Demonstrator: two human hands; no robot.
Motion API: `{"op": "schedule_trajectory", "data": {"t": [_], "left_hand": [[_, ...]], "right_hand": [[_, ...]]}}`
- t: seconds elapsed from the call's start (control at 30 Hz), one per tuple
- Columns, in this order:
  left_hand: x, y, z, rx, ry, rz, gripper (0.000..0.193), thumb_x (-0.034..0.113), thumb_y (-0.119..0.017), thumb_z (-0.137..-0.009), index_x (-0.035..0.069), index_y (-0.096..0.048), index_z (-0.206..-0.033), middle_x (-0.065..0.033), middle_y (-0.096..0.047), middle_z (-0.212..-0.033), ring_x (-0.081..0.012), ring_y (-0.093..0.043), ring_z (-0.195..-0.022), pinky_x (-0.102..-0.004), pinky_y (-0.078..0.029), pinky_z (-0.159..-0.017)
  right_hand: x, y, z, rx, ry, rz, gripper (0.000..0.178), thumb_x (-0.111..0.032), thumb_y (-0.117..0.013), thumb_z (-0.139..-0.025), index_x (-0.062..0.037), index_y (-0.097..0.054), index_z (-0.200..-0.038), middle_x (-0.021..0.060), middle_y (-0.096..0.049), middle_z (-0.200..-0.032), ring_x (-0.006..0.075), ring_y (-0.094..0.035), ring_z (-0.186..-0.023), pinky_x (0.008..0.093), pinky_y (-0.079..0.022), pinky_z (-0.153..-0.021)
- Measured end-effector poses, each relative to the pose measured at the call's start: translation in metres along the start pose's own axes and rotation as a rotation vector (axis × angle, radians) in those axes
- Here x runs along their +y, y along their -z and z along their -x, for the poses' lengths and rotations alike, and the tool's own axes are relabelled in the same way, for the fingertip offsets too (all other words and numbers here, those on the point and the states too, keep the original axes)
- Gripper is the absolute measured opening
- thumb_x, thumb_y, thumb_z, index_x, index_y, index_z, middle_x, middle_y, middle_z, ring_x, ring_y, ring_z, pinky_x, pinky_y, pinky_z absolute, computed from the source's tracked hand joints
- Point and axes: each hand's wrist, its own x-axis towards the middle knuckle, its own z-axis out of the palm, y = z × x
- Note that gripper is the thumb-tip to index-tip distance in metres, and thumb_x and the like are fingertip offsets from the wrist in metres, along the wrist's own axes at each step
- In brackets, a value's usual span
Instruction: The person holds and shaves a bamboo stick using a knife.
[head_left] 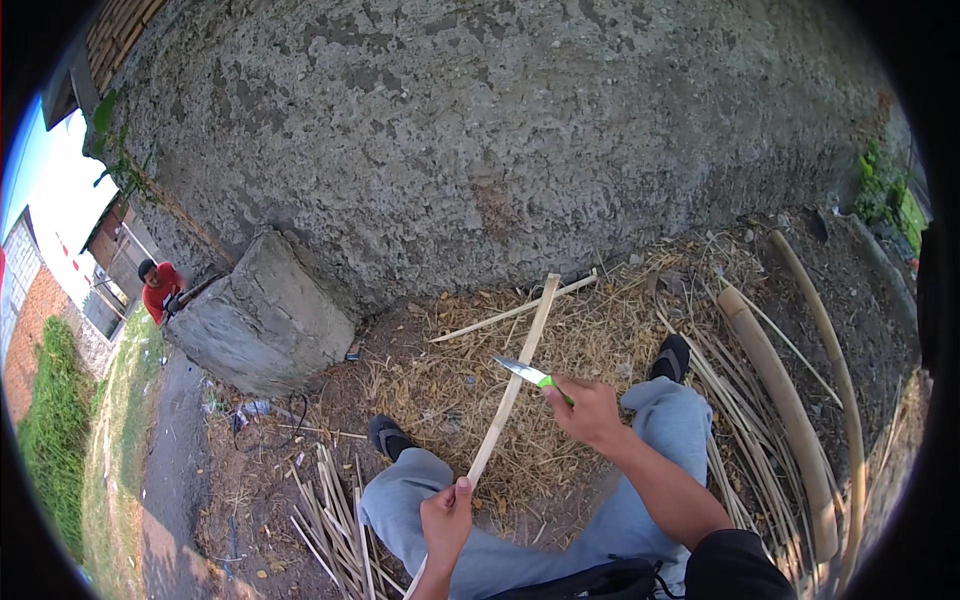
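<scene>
A long, pale bamboo strip (508, 400) slants away from me between my knees. My left hand (446, 522) is closed round its near part, with the thumb along the top. In my right hand (586, 412) is a knife (522, 371) with a green handle, its fingers wrapped round the grip. The blade points left and lies across the strip, past its middle; whether the edge touches the wood I cannot tell. The strip's far end reaches toward the wall, over another thin strip (480, 322) on the ground.
A rough grey wall (500, 150) rises ahead, with a concrete block (265, 320) at left. Cut strips lie in a bundle (335, 520) by my left leg and another pile (750, 430) at right. Thick bamboo poles (785, 400) lie beyond. Shavings cover the ground. A person in red (160, 290) stands behind the block.
</scene>
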Motion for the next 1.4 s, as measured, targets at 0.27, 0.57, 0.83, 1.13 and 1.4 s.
{"op": "schedule_trajectory", "data": {"t": [0.27,0.57,0.83,1.13,1.4], "left_hand": [[0.029,-0.003,0.016,-0.016,0.139,0.152,0.045,0.034,-0.060,-0.098,-0.004,-0.070,-0.075,0.0025,-0.048,-0.053,-0.0031,-0.038,-0.050,-0.0244,-0.027,-0.045],[0.023,0.006,0.038,-0.011,0.100,0.015,0.043,0.034,-0.064,-0.095,-0.003,-0.070,-0.074,0.0012,-0.049,-0.051,-0.0034,-0.041,-0.047,-0.0220,-0.028,-0.045],[0.010,0.009,0.055,0.059,0.055,0.014,0.043,0.031,-0.065,-0.095,-0.005,-0.069,-0.073,0.0028,-0.049,-0.051,-0.0032,-0.040,-0.048,-0.0242,-0.029,-0.044],[0.001,0.013,0.057,0.072,0.118,0.054,0.038,0.028,-0.064,-0.095,-0.005,-0.069,-0.076,0.0000,-0.051,-0.053,-0.0048,-0.043,-0.048,-0.0247,-0.031,-0.045],[0.030,0.012,0.063,0.115,0.048,-0.156,0.050,0.043,-0.056,-0.096,-0.002,-0.068,-0.078,-0.0029,-0.048,-0.055,-0.0103,-0.045,-0.056,-0.0324,-0.038,-0.053]], "right_hand": [[-0.008,-0.001,0.007,0.176,0.284,0.017,0.023,-0.030,-0.070,-0.087,-0.0086,-0.071,-0.095,0.0032,-0.059,-0.058,0.0187,-0.054,-0.040,0.0347,-0.037,-0.034],[0.003,0.010,-0.016,0.234,0.158,0.121,0.022,-0.029,-0.072,-0.085,-0.0077,-0.072,-0.090,0.0034,-0.060,-0.055,0.0169,-0.052,-0.038,0.0328,-0.034,-0.034],[0.011,0.005,-0.012,0.252,0.133,0.035,0.024,-0.034,-0.068,-0.088,-0.0107,-0.073,-0.091,0.0065,-0.064,-0.058,0.0199,-0.056,-0.038,0.0338,-0.037,-0.034],[-0.012,0.000,0.008,0.240,0.228,-0.001,0.022,-0.034,-0.069,-0.086,-0.0129,-0.072,-0.091,0.0046,-0.061,-0.056,0.0206,-0.054,-0.037,0.0355,-0.037,-0.033],[-0.007,-0.002,0.002,0.219,0.224,0.028,0.023,-0.037,-0.068,-0.088,-0.0139,-0.072,-0.091,0.0028,-0.061,-0.055,0.0176,-0.053,-0.036,0.0331,-0.033,-0.032]]}}
